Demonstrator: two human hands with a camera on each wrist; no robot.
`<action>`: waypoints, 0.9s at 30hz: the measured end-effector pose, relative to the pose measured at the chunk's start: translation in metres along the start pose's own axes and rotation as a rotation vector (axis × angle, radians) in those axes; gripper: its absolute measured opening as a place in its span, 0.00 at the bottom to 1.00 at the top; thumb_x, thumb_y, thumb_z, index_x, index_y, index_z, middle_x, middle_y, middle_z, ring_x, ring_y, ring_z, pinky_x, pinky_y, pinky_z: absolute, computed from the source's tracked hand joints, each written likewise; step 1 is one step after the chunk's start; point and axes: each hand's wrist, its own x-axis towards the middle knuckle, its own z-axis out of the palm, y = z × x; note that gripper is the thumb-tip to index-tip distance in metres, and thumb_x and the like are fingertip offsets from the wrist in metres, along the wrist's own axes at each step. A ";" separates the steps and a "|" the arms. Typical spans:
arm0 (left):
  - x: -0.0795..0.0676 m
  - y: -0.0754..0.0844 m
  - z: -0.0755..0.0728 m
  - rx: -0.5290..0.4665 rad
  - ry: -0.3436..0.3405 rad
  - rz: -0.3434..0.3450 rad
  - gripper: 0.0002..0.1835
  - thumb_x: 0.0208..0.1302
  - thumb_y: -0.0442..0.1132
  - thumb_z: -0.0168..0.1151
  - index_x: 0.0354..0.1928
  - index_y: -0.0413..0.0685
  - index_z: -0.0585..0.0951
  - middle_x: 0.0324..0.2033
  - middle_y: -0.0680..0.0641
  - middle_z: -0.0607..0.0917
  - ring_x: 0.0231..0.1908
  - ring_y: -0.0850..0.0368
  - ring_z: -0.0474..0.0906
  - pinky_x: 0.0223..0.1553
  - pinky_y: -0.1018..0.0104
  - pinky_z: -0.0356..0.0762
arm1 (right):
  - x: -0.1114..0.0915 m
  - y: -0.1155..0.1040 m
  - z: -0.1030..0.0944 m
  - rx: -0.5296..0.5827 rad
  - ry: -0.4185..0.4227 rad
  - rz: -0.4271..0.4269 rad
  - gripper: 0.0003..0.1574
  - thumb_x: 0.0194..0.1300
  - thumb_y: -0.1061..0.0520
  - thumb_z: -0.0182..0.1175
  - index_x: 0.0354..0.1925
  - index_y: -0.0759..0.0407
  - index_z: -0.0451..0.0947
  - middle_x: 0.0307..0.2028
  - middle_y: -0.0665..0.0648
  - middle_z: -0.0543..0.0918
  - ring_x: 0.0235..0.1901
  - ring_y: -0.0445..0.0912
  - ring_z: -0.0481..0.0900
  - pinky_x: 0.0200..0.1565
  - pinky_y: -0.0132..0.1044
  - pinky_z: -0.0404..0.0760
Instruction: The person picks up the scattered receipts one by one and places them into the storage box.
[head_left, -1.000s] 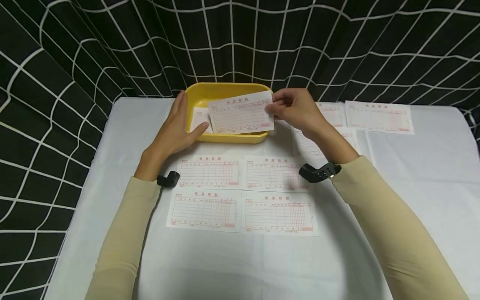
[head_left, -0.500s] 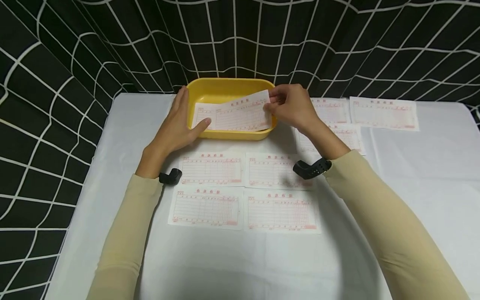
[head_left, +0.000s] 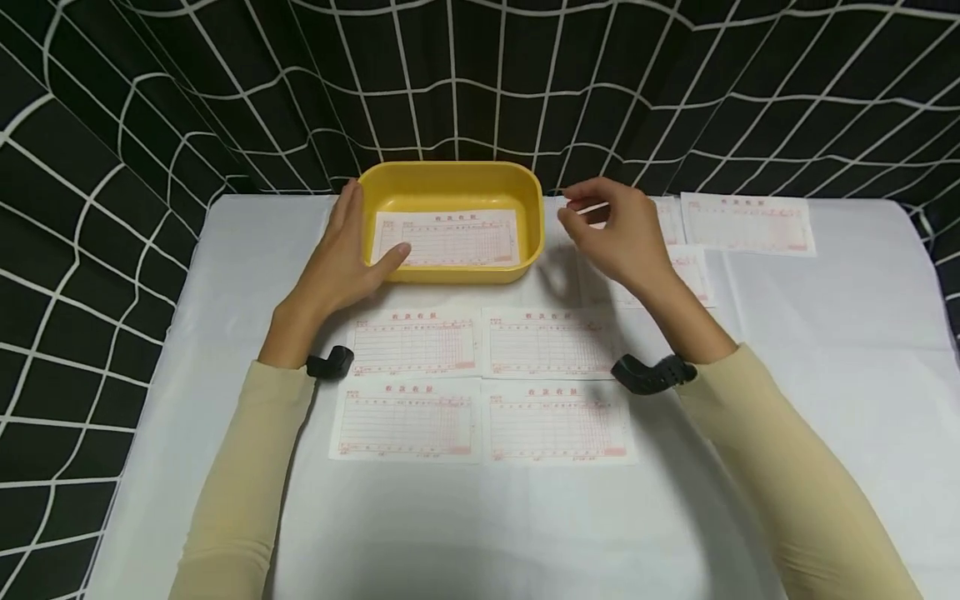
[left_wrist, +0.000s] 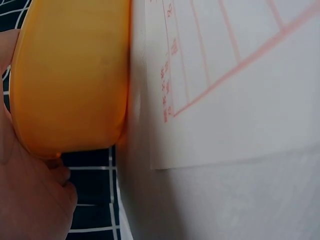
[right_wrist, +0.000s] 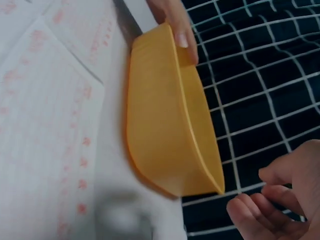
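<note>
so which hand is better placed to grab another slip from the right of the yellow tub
Probably the right hand: it holds nothing and hovers close to the slips there. The left hand grips the yellow tub at its left end, farther away.

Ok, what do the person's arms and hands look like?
The left sleeve and right sleeve are plain beige and long. A black strap shows at the right wrist, a black piece at the left. The left hand and right hand are ungloved.
</note>
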 end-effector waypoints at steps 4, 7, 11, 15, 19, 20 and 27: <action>0.000 0.001 -0.002 0.011 -0.011 -0.008 0.60 0.70 0.69 0.56 0.86 0.47 0.35 0.87 0.48 0.35 0.87 0.47 0.37 0.84 0.39 0.49 | -0.024 0.010 -0.010 0.026 -0.022 0.003 0.19 0.74 0.53 0.63 0.58 0.60 0.85 0.51 0.62 0.90 0.49 0.49 0.88 0.45 0.17 0.77; 0.001 0.001 -0.002 0.015 -0.011 -0.013 0.60 0.69 0.69 0.57 0.86 0.47 0.35 0.87 0.48 0.35 0.87 0.45 0.39 0.84 0.38 0.49 | -0.043 0.019 -0.017 0.045 -0.042 -0.003 0.20 0.74 0.52 0.64 0.60 0.59 0.85 0.54 0.60 0.89 0.47 0.33 0.84 0.49 0.17 0.79; 0.002 0.002 0.000 0.020 -0.004 -0.013 0.60 0.69 0.69 0.57 0.86 0.47 0.35 0.87 0.48 0.35 0.87 0.45 0.40 0.83 0.38 0.50 | -0.068 0.035 -0.023 0.071 -0.059 -0.036 0.21 0.74 0.54 0.66 0.60 0.62 0.84 0.56 0.62 0.88 0.46 0.25 0.79 0.52 0.16 0.79; 0.001 0.001 0.000 0.024 -0.003 -0.013 0.61 0.69 0.68 0.57 0.86 0.47 0.35 0.87 0.48 0.36 0.87 0.45 0.40 0.84 0.38 0.50 | -0.089 0.049 -0.020 0.080 -0.068 -0.057 0.21 0.73 0.59 0.67 0.61 0.64 0.83 0.56 0.63 0.87 0.52 0.40 0.85 0.53 0.15 0.78; 0.002 0.001 0.002 0.016 -0.005 0.001 0.61 0.69 0.69 0.58 0.86 0.47 0.36 0.87 0.47 0.36 0.86 0.44 0.41 0.83 0.39 0.51 | -0.108 0.061 -0.016 0.035 -0.061 -0.079 0.21 0.71 0.61 0.68 0.60 0.64 0.83 0.56 0.62 0.87 0.55 0.53 0.86 0.54 0.14 0.75; 0.003 0.001 0.002 0.016 -0.005 0.003 0.61 0.69 0.69 0.58 0.86 0.47 0.36 0.87 0.47 0.36 0.86 0.44 0.41 0.83 0.39 0.51 | -0.112 0.064 -0.014 0.019 -0.057 -0.092 0.21 0.71 0.61 0.68 0.60 0.64 0.83 0.56 0.62 0.87 0.55 0.55 0.86 0.54 0.15 0.76; 0.003 0.001 0.001 0.010 0.008 -0.001 0.60 0.69 0.68 0.58 0.86 0.45 0.37 0.87 0.47 0.37 0.86 0.44 0.41 0.84 0.39 0.50 | -0.123 0.073 0.000 -0.064 -0.062 -0.187 0.24 0.67 0.61 0.72 0.60 0.63 0.83 0.55 0.61 0.87 0.55 0.56 0.85 0.58 0.34 0.78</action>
